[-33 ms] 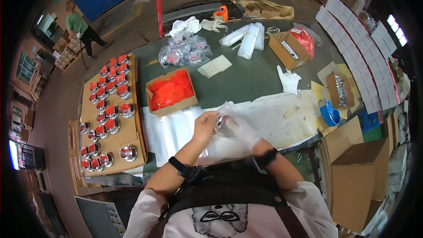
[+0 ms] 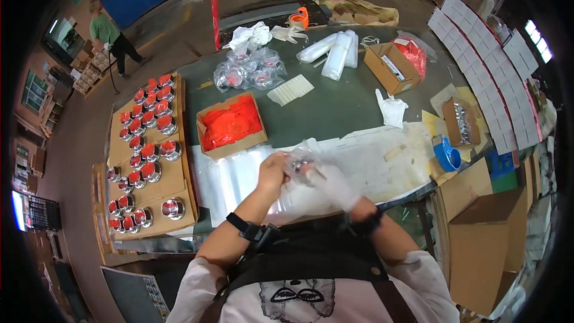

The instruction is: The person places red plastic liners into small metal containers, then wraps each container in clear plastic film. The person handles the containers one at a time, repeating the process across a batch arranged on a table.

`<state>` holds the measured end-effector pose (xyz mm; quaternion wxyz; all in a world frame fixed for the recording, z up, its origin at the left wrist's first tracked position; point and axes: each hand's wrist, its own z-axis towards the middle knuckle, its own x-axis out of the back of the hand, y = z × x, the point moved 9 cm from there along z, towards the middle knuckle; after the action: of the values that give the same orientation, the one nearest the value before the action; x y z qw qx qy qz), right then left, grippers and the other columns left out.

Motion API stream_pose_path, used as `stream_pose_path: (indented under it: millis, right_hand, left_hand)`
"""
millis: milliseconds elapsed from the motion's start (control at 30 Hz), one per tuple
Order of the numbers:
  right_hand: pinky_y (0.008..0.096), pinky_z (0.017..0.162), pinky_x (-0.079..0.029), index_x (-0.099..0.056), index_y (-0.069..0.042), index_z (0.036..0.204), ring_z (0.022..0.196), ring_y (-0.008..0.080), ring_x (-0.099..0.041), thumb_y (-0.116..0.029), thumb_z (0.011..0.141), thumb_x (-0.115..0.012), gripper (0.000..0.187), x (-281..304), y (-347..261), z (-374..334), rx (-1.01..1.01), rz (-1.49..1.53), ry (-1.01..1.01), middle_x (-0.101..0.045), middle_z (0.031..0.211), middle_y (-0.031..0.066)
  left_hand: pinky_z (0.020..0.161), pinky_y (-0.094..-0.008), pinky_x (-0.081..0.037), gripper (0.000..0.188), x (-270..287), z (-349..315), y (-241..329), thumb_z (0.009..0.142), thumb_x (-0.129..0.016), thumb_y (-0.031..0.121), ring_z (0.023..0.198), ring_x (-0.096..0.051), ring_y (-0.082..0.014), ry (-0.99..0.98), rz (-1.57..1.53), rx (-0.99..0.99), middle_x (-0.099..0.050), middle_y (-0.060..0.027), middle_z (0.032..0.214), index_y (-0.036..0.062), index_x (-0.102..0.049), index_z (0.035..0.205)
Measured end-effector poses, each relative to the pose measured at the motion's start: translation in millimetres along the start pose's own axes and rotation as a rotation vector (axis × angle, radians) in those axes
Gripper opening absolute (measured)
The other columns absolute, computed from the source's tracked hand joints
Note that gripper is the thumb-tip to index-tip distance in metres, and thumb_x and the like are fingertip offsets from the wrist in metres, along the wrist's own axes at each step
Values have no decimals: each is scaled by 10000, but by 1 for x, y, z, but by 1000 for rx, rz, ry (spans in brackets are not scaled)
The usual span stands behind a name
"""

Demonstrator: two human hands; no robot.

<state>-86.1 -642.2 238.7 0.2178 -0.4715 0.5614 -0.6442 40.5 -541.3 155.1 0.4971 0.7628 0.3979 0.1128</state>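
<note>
Over the near edge of the table, my bare left hand (image 2: pixel 273 173) pinches the edge of a clear plastic bag (image 2: pixel 309 148). Inside the bag sits a shiny chrome round part (image 2: pixel 302 166), partly hidden by film and fingers. My right hand (image 2: pixel 335 185), in a white glove, is closed against the bag's right side; its fingertips are somewhat blurred. Under both hands lie flat clear plastic bags (image 2: pixel 230 179). On a cardboard sheet (image 2: pixel 173 173) to the left stand several chrome cups with red tops (image 2: pixel 150 172). One chrome cup (image 2: pixel 173 208) stands apart near the front.
A box of red pieces (image 2: pixel 232 125) stands beyond my left hand. Further back are bagged chrome parts (image 2: pixel 250 67), rolls of clear film (image 2: pixel 338 54) and an open carton (image 2: pixel 391 69). Blue tape (image 2: pixel 446 153) and a box of small metal parts (image 2: pixel 460 121) lie right. A person (image 2: pixel 107 36) stands far left.
My right hand has drawn back slightly to the right and down, uncovering more of the chrome part in the bag. My left hand has shifted a little left.
</note>
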Motion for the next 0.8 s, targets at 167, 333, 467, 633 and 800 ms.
stream_pose_path:
  millis: [167, 333, 467, 633, 800]
  right_hand:
    - [364, 809, -508, -619, 54, 1108, 929, 284, -647, -202, 807, -695, 403, 32, 41, -13, -145, -261, 246, -676, 963, 180]
    - [335, 760, -520, -608, 55, 1069, 893, 277, -662, -171, 794, -684, 364, -8, 74, 0, -338, 388, 121, -677, 900, 157]
    - [337, 699, -526, -608, 19, 985, 816, 266, -675, -103, 837, -569, 196, -18, -20, -5, 518, -920, 75, -675, 849, 146]
    - [415, 750, -515, -624, -26, 908, 879, 337, -650, -81, 839, -494, 158, -24, 45, 28, -107, -978, -317, -660, 898, 180]
    - [461, 803, -497, -655, -56, 838, 895, 358, -635, -123, 848, -499, 170, -30, 59, 32, 247, -820, -558, -655, 915, 171]
  left_hand:
    - [700, -294, -493, 321, -43, -7, 15, 968, -548, 199, 865, -561, -131, -274, 122, -111, -589, -80, 1018, 38, -576, 1244]
    - [766, -419, -510, 210, -56, -8, -8, 842, -640, 236, 926, -576, -337, -244, 1542, -532, -478, -166, 979, 70, -706, 952]
    - [757, -405, -521, 181, -46, -7, -16, 831, -659, 255, 897, -595, -325, -260, 1409, -509, -492, -163, 1018, 94, -708, 898]
    - [717, -376, -539, 275, -53, -26, 25, 827, -666, 249, 853, -612, -305, -152, 1238, -558, -501, -153, 1058, 137, -664, 1078]
    - [641, -425, -554, 372, -54, -20, -10, 842, -646, 343, 851, -620, -317, -221, 1493, -532, -484, -155, 1032, 183, -617, 1176]
